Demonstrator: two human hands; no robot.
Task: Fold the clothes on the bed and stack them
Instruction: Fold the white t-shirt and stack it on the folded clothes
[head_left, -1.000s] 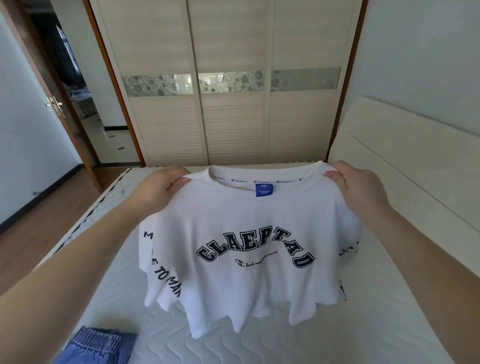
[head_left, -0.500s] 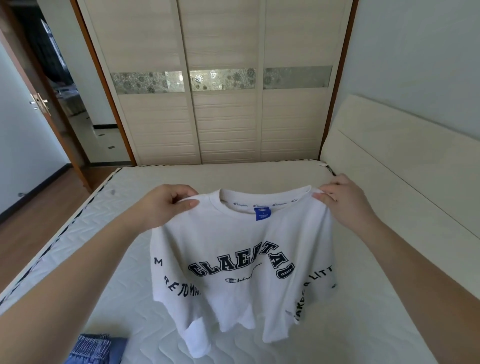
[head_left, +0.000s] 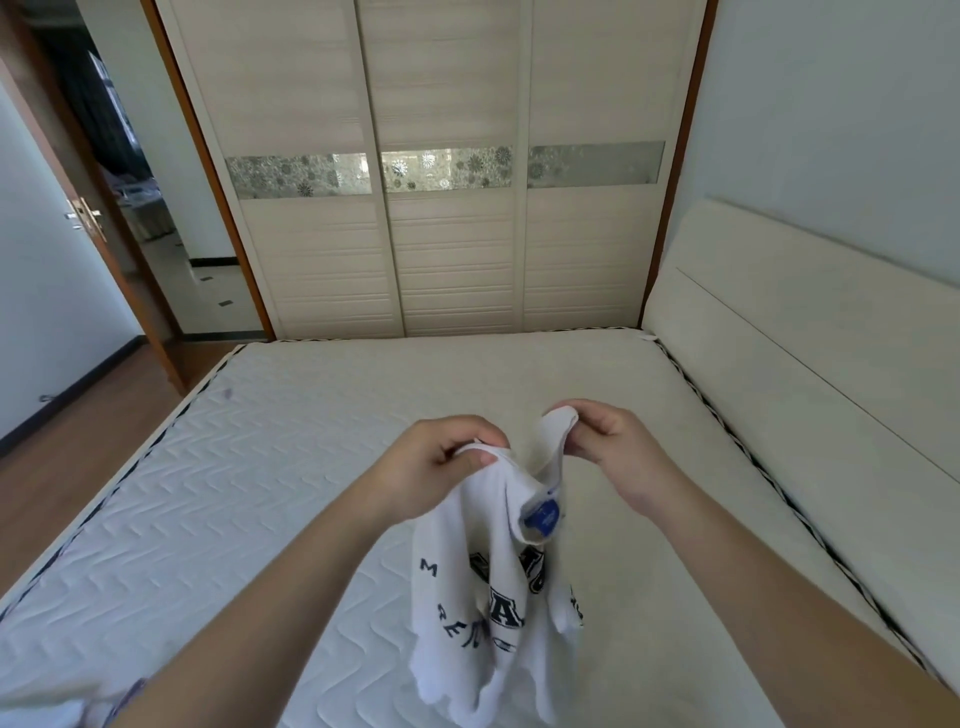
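Note:
A white T-shirt with dark printed letters and a blue neck label hangs above the bed, folded in half lengthwise. My left hand pinches one shoulder of it and my right hand pinches the other. The two hands are close together, a small gap apart, with the collar sagging between them. The shirt's hem dangles just over the white quilted mattress. Part of the print is hidden in the fold.
A sliver of blue and white cloth shows at the bottom left corner. The padded headboard runs along the right side. A sliding-door wardrobe stands past the bed's far edge, an open doorway at the left.
My hands have come together, bringing the shirt's two shoulders close and folding it in half lengthwise. The shirt has also dropped lower toward the mattress.

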